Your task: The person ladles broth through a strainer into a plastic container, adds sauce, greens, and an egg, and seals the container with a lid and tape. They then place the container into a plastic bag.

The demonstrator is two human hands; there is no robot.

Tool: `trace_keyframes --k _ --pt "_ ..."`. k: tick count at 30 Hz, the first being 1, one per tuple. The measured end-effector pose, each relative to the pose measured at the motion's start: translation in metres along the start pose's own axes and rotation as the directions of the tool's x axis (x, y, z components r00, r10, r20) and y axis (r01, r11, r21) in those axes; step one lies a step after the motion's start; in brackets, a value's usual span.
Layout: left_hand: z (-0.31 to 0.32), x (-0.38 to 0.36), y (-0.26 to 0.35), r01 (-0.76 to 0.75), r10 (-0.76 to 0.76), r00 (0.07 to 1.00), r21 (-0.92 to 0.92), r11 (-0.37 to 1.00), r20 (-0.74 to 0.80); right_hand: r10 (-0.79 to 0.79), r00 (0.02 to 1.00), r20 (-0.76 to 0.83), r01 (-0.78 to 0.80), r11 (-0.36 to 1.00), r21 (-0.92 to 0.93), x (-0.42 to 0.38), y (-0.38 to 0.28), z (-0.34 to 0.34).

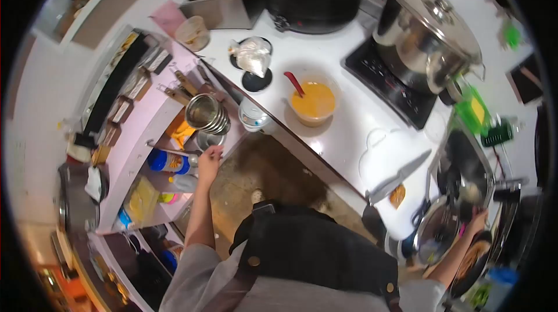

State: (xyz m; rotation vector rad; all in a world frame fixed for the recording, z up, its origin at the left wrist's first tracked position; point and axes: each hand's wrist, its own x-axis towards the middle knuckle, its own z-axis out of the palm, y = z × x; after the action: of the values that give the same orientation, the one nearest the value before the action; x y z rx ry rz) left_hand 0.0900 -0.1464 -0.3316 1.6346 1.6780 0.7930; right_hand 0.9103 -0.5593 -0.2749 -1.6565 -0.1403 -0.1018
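Note:
My left hand (209, 162) is held out beside the shelf unit on the left, fingers loosely bent, with nothing visible in them. Just beyond its fingertips is a small metal bowl (210, 139), below a stack of metal bowls (207, 113). On the far right, my right hand (478, 221) is closed at the edge of the sink (465, 164), beside a round metal pan (435, 232). A dark frying pan (469, 262) with brown food lies just below this hand. I cannot tell what the right fingers grip.
On the white counter stand a tub of orange liquid (314, 103) with a red-handled spoon (294, 83), a bagged white powder (251, 56) and a lidded stockpot (427, 33) on a black induction cooker (389, 82). A large knife (400, 177) lies near the counter's edge, blade exposed.

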Motion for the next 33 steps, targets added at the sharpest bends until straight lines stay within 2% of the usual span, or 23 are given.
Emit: trace_keyframes --k 1,2,3,4,5,6,8,10,13,15,16,19,22,24,25,27,29,30,31,32,33 --pt "0.000 0.005 0.036 -0.028 0.029 1.000 0.119 0.993 0.000 -0.205 0.974 0.092 0.223 0.929 -0.294 0.018 0.022 -0.001" --pt "-0.001 0.009 0.069 -0.064 0.066 0.998 0.167 0.984 -0.011 -0.373 0.902 0.218 0.401 0.538 -0.741 0.027 0.028 0.003" --pt "0.000 0.018 0.085 -0.073 0.076 0.997 0.128 0.989 -0.019 -0.174 0.921 0.349 0.387 0.519 -0.762 0.028 0.021 0.016" --pt "0.001 0.026 0.100 -0.125 0.131 0.991 0.123 0.985 -0.042 -0.377 0.802 0.463 0.596 0.452 -0.663 0.014 0.016 0.035" --pt "0.002 0.038 0.109 -0.195 0.198 0.979 0.067 0.978 -0.043 -0.265 0.791 0.551 0.610 0.410 -0.678 0.019 0.021 0.043" --pt "-0.001 0.045 0.129 -0.227 0.232 0.971 0.099 0.969 -0.048 -0.183 0.772 0.608 0.612 0.470 -0.636 0.017 0.018 0.049" --pt "-0.008 0.058 0.167 -0.314 0.325 0.944 0.146 0.938 -0.055 -0.048 0.706 0.707 0.656 0.420 -0.627 0.030 0.024 0.055" --pt "-0.015 0.076 0.189 -0.411 0.426 0.903 0.181 0.893 -0.052 -0.296 0.500 0.814 0.841 0.393 -0.373 0.032 0.035 0.055" --pt "-0.035 0.113 0.207 -0.413 0.441 0.891 0.206 0.887 -0.112 -0.177 0.493 0.852 0.841 0.347 -0.414 0.040 0.019 0.041" --pt "-0.062 0.149 0.215 -0.315 0.378 0.903 0.283 0.906 -0.202 -0.173 0.532 0.829 0.834 0.272 -0.479 0.030 -0.015 0.043" --pt "-0.078 0.176 0.214 -0.309 0.404 0.878 0.340 0.888 -0.258 -0.169 0.557 0.813 0.825 0.231 -0.516 0.014 -0.041 0.045" --pt "-0.136 0.283 0.186 -0.319 0.543 0.740 0.505 0.802 -0.396 -0.229 0.693 0.684 0.714 0.352 -0.605 -0.030 -0.099 0.049" --pt "-0.189 0.379 0.166 -0.211 0.522 0.753 0.604 0.768 -0.401 -0.291 0.818 0.497 0.553 0.638 -0.536 -0.078 -0.121 0.053" --pt "-0.216 0.427 0.158 -0.150 0.497 0.795 0.680 0.718 -0.349 -0.280 0.847 0.452 0.519 0.622 -0.587 -0.111 -0.120 0.050" --pt "-0.225 0.454 0.153 -0.099 0.454 0.810 0.677 0.729 -0.371 -0.270 0.861 0.431 0.499 0.610 -0.615 -0.128 -0.122 0.050" --pt "-0.242 0.497 0.141 -0.073 0.449 0.815 0.705 0.706 -0.366 -0.247 0.888 0.387 0.445 0.671 -0.593 -0.192 -0.148 0.084" --pt "-0.262 0.554 0.117 -0.069 0.441 0.864 0.809 0.584 -0.244 -0.228 0.892 0.391 0.420 0.738 -0.527 -0.240 -0.155 0.107" --pt "-0.277 0.614 0.075 -0.198 0.579 0.810 0.888 0.414 -0.090 -0.196 0.886 0.421 0.403 0.776 -0.486 -0.260 -0.165 0.123" --pt "-0.289 0.635 0.077 -0.329 0.421 0.865 0.942 0.068 0.271 -0.157 0.883 0.441 0.373 0.807 -0.459 -0.275 -0.178 0.140" --pt "-0.297 0.638 0.081 -0.448 0.437 0.834 0.875 0.181 0.337 -0.208 0.884 0.420 0.399 0.802 -0.444 -0.310 -0.204 0.180" --pt "-0.301 0.638 0.091 -0.479 0.411 0.846 0.823 0.305 0.340 -0.157 0.880 0.448 0.383 0.792 -0.475 -0.336 -0.230 0.212"
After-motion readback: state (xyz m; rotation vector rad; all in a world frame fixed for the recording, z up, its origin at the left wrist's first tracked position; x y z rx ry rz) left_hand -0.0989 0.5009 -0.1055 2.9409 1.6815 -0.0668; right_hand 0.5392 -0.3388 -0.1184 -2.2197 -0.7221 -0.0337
